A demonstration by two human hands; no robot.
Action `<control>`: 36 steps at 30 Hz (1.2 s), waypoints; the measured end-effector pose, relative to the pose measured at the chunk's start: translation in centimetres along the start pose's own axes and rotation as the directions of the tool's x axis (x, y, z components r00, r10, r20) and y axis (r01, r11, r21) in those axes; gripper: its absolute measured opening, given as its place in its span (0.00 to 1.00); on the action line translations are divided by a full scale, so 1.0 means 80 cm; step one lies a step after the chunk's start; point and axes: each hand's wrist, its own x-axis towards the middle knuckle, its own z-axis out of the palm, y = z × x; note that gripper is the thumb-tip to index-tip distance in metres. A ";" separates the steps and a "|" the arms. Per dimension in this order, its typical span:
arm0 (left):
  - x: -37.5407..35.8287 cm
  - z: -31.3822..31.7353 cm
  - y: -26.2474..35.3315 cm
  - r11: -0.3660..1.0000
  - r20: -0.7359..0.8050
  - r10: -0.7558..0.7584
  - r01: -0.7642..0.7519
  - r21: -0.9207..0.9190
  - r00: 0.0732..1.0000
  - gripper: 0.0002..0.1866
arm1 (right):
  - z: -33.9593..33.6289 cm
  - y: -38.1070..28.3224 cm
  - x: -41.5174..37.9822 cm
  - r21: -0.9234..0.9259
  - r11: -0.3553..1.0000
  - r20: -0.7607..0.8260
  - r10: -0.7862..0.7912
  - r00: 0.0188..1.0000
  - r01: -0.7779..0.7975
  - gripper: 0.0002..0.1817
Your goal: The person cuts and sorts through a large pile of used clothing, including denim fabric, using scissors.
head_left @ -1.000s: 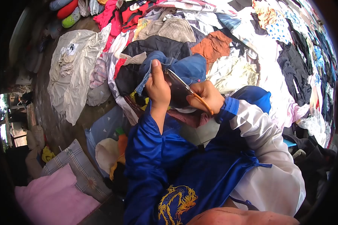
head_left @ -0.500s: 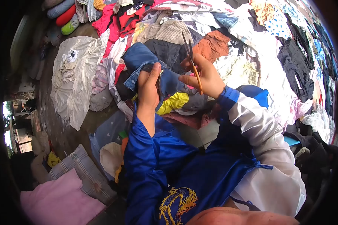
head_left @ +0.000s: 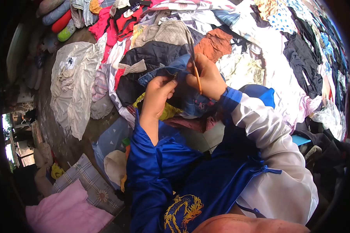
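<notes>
A blue denim garment point(head_left: 165, 71) is stretched between both hands over the heap of clothes. My left hand point(head_left: 156, 93) pinches its near edge between thumb and fingers. My right hand point(head_left: 209, 77) is closed on a pair of scissors point(head_left: 196, 73) with orange handles, and its fingertips also touch the denim. The dark blades point up and away, close together. Part of the denim hangs down beneath my right hand. Behind it lie a black garment point(head_left: 155, 52) and a rust-coloured cloth point(head_left: 214, 44).
Clothes are heaped across the back and right. A cream garment point(head_left: 72, 83) lies at the left, a yellow cloth point(head_left: 170, 112) below the hands. A pink cloth point(head_left: 68, 209) and checked cushion point(head_left: 91, 184) are at the lower left. A clear plastic bag point(head_left: 330, 122) lies at the right.
The denim has been turned and spread, with its bulk shifting right and down. My left hand has changed from an upright grasp to a pinch. The scissors have moved slightly left.
</notes>
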 end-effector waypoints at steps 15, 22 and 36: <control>-0.011 0.012 0.016 0.983 -0.074 -0.180 0.176 -0.058 0.981 0.08 | 0.003 0.005 -0.006 -0.296 0.948 0.025 -0.117 0.993 0.119 0.20; -0.008 0.016 -0.002 0.937 0.000 -0.185 0.177 -0.300 0.983 0.05 | -0.003 0.001 -0.008 -0.338 0.920 0.079 -0.181 0.980 0.197 0.24; -0.024 0.037 -0.016 0.985 0.144 -0.010 -0.016 0.174 0.990 0.08 | -0.018 0.032 0.016 0.024 0.976 0.161 0.211 0.964 -0.218 0.18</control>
